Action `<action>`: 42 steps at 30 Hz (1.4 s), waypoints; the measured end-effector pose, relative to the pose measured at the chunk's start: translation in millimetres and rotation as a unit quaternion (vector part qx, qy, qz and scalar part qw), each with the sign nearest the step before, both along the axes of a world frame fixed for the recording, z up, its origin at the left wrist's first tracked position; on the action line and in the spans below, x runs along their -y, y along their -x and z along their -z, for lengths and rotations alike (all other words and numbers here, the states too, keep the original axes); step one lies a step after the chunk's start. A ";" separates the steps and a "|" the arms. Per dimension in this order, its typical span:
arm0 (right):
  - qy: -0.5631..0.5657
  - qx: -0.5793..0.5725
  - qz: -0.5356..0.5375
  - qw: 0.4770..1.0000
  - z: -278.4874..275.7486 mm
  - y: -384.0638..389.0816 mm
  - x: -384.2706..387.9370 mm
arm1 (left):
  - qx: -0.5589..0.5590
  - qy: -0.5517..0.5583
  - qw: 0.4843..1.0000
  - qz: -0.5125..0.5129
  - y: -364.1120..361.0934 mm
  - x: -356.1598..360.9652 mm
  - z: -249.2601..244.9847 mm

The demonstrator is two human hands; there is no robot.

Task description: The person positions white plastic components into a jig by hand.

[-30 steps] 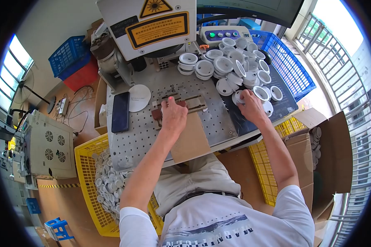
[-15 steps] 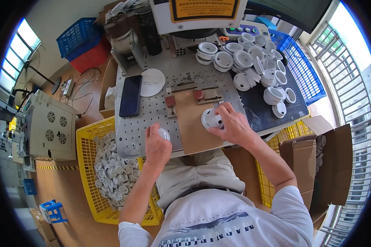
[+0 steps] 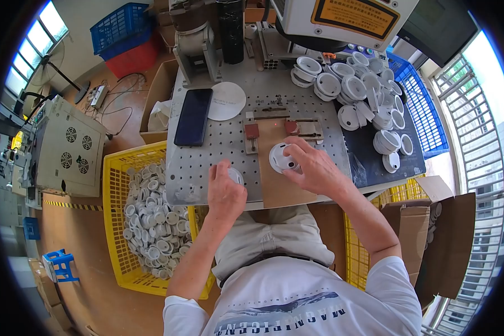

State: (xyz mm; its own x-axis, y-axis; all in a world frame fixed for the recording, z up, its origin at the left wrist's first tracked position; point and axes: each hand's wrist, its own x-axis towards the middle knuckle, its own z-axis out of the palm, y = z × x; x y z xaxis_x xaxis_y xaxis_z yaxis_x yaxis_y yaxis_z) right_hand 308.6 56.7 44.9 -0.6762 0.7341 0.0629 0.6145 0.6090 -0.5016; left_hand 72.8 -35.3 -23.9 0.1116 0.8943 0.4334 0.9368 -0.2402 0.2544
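Observation:
A white plastic cup lid (image 3: 278,157) is gripped by my right hand (image 3: 318,172), its fingers closed on the lid's right side. That lid is over a brown cardboard strip (image 3: 280,191), just in front of a fixture with two red blocks, a left block (image 3: 252,131) and a right block (image 3: 292,127). My left hand (image 3: 227,193) is near the table's front edge, closed around another white lid (image 3: 236,176) that its fingers partly hide. A small red light dot shows near the strip's far end.
Piled white lids (image 3: 369,92) cover a dark mat at the right. A phone (image 3: 194,117) and a white disc (image 3: 227,101) lie at the left of the perforated metal table (image 3: 207,154). A yellow basket (image 3: 111,224) of lids stands below left; a machine head (image 3: 341,22) overhangs the back.
The camera view has shifted and tilted. Relative to the fixture, my right hand has moved left with its lid, bringing it between the two red blocks' lines. My left hand keeps its lid.

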 end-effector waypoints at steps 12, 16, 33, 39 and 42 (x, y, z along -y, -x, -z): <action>-0.057 -0.078 0.055 0.994 19.1 38.6 -17.9 | 0.009 0.004 1.000 0.002 -0.3 -0.5 -2.5; -0.054 -0.079 0.058 0.994 14.2 43.3 -20.5 | 0.024 0.003 1.000 0.004 -0.4 -0.9 -1.5; -0.075 -0.040 0.111 0.990 23.9 58.5 -36.9 | 0.066 -0.010 0.998 -0.003 -2.9 -0.6 -2.8; -0.095 -0.087 0.104 0.986 13.7 31.1 -27.2 | 0.135 -0.003 0.990 -0.029 19.9 30.4 -8.0; -0.155 -0.150 0.216 0.952 16.1 -16.1 -32.2 | 0.206 -0.015 0.963 -0.171 71.4 75.6 -8.6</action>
State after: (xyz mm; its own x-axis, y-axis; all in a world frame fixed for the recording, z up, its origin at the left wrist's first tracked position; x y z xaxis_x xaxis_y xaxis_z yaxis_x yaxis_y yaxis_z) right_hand 324.7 88.9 28.8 -0.2333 0.8540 0.4650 0.6979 0.4800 -0.5315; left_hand 1.3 -110.9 -15.3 -0.3746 0.8344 0.4043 0.7837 0.0519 0.6190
